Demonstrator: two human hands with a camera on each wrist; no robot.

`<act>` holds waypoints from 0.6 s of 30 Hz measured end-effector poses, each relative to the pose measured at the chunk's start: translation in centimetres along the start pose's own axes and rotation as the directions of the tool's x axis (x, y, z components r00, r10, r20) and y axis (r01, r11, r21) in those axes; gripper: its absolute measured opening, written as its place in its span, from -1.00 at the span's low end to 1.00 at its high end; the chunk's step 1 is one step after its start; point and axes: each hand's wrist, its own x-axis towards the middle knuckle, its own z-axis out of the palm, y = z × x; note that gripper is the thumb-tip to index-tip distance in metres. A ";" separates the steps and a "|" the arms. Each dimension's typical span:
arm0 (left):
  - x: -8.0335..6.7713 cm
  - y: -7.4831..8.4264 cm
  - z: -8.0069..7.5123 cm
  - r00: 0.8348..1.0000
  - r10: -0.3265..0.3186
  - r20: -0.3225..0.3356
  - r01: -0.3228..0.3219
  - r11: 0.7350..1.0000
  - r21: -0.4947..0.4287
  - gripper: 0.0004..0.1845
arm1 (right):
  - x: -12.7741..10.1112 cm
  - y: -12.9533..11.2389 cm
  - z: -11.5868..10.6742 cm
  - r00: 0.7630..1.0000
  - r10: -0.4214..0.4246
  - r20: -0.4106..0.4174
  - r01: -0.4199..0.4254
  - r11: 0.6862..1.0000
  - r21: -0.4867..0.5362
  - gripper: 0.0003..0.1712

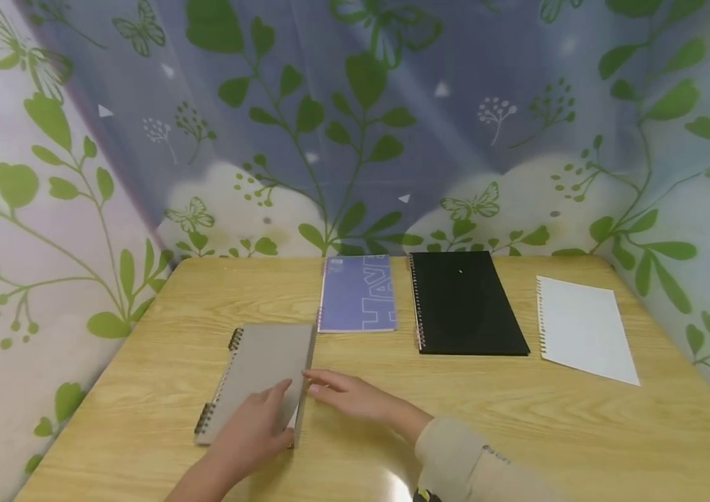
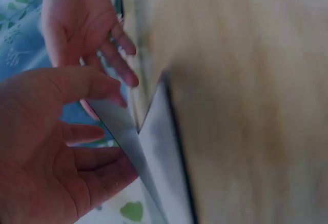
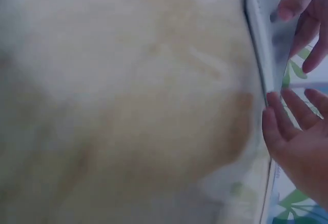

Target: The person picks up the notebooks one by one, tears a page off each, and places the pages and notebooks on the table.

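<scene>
A grey wire-bound notebook (image 1: 260,369) lies at the left of the table, its black rings along the left side. My left hand (image 1: 251,429) is at its lower right corner, fingers over the grey cover and thumb at the edge. The left wrist view has the cover (image 2: 120,124) lifted a little from the white pages (image 2: 161,147), between thumb and fingers of my left hand (image 2: 56,142). My right hand (image 1: 355,397), its fingers nearly straight, has its fingertips right at the notebook's right edge. From the right wrist, my right hand (image 3: 300,137) shows beside the notebook (image 3: 261,44).
Behind and to the right lie a purple notebook (image 1: 355,293), a large black spiral notebook (image 1: 467,303) and a white sheet (image 1: 587,328) with a punched left edge. The wood-grain table (image 1: 455,397) meets a leaf-patterned curtain (image 1: 304,139) at its back and sides.
</scene>
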 end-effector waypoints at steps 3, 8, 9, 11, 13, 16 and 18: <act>0.0 0.2 0.8 0.999 0.022 0.048 -0.025 0.998 0.065 -0.30 | 0.2 0.3 0.6 0.999 -0.044 -0.002 0.043 0.983 -0.180 -0.47; -0.1 0.5 1.0 0.993 0.034 0.114 -0.051 0.988 0.145 -0.26 | 0.3 0.4 1.3 0.992 -0.117 0.043 0.122 0.849 -0.514 -0.49; 0.0 0.6 1.0 0.992 0.030 0.123 -0.049 0.987 0.151 -0.26 | 0.3 0.4 1.4 0.992 -0.116 0.046 0.122 0.824 -0.553 -0.50; 0.1 0.6 0.9 0.990 0.029 0.138 -0.051 0.985 0.165 -0.25 | 0.2 0.3 1.5 0.993 -0.107 0.044 0.112 0.789 -0.605 -0.50; 0.2 0.7 0.7 0.990 0.029 0.141 -0.055 0.982 0.182 -0.27 | 0.2 0.2 1.6 0.994 -0.105 0.037 0.105 0.770 -0.629 -0.51; 0.3 0.7 0.6 0.990 0.032 0.138 -0.061 0.976 0.210 -0.32 | 0.3 0.2 1.7 0.995 -0.101 0.027 0.095 0.766 -0.636 -0.53; 0.3 0.7 0.6 0.991 0.030 0.129 -0.058 0.974 0.219 -0.34 | 0.3 0.2 1.8 0.994 -0.104 0.022 0.095 0.764 -0.638 -0.54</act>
